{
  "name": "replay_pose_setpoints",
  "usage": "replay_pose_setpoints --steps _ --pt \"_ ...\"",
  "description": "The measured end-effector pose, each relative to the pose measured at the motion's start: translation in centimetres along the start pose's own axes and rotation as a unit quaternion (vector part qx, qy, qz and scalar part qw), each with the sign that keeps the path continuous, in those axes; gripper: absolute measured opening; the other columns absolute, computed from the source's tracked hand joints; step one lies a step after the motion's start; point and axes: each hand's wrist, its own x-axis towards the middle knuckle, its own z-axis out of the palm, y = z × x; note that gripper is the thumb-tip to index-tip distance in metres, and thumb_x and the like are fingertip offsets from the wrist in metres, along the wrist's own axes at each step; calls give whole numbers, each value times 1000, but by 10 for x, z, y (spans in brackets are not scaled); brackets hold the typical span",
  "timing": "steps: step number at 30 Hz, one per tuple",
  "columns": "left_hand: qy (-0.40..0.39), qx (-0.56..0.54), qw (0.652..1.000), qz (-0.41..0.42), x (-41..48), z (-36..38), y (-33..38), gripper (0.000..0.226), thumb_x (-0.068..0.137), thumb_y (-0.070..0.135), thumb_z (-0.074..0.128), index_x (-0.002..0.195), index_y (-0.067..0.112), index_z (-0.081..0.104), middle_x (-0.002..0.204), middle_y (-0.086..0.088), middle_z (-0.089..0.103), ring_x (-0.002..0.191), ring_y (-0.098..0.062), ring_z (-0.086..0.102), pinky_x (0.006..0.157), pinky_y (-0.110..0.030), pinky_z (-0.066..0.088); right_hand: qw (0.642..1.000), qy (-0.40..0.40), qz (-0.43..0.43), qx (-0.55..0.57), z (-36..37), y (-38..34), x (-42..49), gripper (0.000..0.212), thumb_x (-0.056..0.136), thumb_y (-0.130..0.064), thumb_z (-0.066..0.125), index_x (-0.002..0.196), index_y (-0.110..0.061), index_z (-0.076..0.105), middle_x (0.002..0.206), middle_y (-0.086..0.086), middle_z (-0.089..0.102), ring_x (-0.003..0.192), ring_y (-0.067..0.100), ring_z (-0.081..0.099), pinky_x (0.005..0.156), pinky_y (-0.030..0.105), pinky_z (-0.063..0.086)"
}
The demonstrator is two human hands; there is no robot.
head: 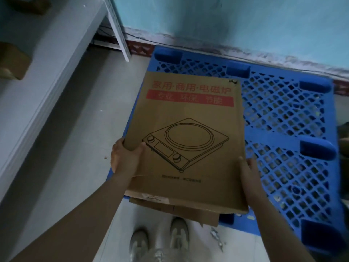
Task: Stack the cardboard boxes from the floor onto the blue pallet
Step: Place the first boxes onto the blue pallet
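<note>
The left hand [125,157] has a tight grip on the left edge of one flat cardboard box [186,138], thumb on top; the right hand [249,174] clamps the right edge; the box is up over the one blue pallet [283,114]; more cardboard [170,207] peeks out under it; two grey shoes [138,244] stand on the floor [85,148].

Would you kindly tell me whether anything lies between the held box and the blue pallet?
Only a second cardboard box peeks out beneath the held box at the near edge of the blue pallet; nothing else visible blocks it.
</note>
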Motion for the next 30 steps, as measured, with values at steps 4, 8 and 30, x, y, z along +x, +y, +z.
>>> replay_pose_setpoints --steps 4,8,30 --pt "-29 -37 999 11 -10 6 -17 76 78 48 74 141 18 43 134 -4 53 114 -23 55 86 -34 46 999 32 -5 -25 4 26 -8 26 105 -42 41 89 -21 39 88 4 45 75 19 47 60 33 37" --pt "-38 -34 999 14 -13 2 -32 74 78 39 77 139 13 43 133 -8 52 116 -26 54 93 -37 46 998 47 30 -18 20 51 -20 23 106 -31 43 91 -15 38 84 3 44 71 15 46 57 31 34" --pt "-95 45 994 39 -27 -31 -1 51 98 22 46 146 10 37 150 -14 35 135 -32 37 112 -42 30 985 165 0 -56 63 15 -68 60 105 -47 35 157 -24 17 164 14 16 149 36 19 117 56 19"
